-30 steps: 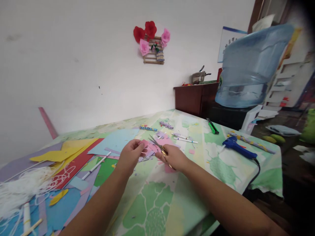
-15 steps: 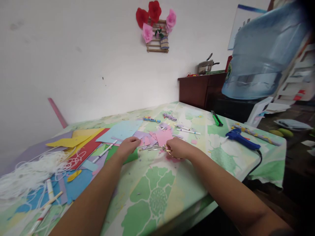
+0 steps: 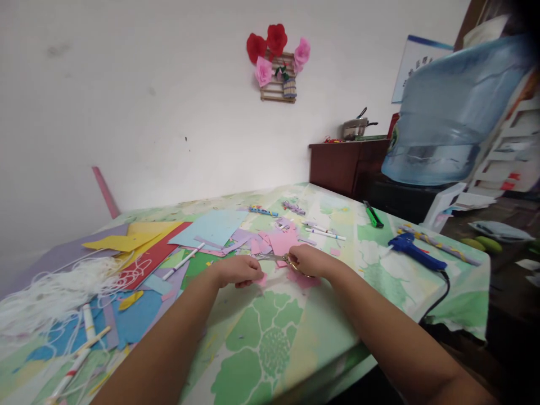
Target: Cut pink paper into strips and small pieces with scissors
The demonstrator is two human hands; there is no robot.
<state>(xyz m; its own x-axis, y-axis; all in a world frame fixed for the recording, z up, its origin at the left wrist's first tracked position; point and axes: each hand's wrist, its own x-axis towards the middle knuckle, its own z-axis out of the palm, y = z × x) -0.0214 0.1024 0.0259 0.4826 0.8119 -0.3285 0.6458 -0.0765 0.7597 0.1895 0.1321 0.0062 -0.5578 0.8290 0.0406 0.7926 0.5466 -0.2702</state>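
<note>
My right hand (image 3: 310, 260) is wrapped round the gold handles of a pair of scissors (image 3: 275, 257), whose blades point left. Pinched in the fingers of my left hand (image 3: 240, 271) is a small pink paper piece (image 3: 261, 279), just below the blade tips. Pink paper (image 3: 283, 242) and lilac scraps lie behind the scissors. More pink paper (image 3: 304, 279) rests under my right hand. A green sheet (image 3: 198, 266) is partly hidden by my left arm.
Light blue (image 3: 211, 226), yellow and red sheets and white string (image 3: 63, 289) lie left. Markers (image 3: 325, 233) lie behind the hands. At right are a green cutter (image 3: 373, 215), a blue glue gun (image 3: 415, 250) with its cord and a wrapped stick (image 3: 451, 249).
My left hand has moved right and nearer to me, with a pink piece now showing at its fingertips. My right hand still holds the scissors. The view has tilted slightly.
</note>
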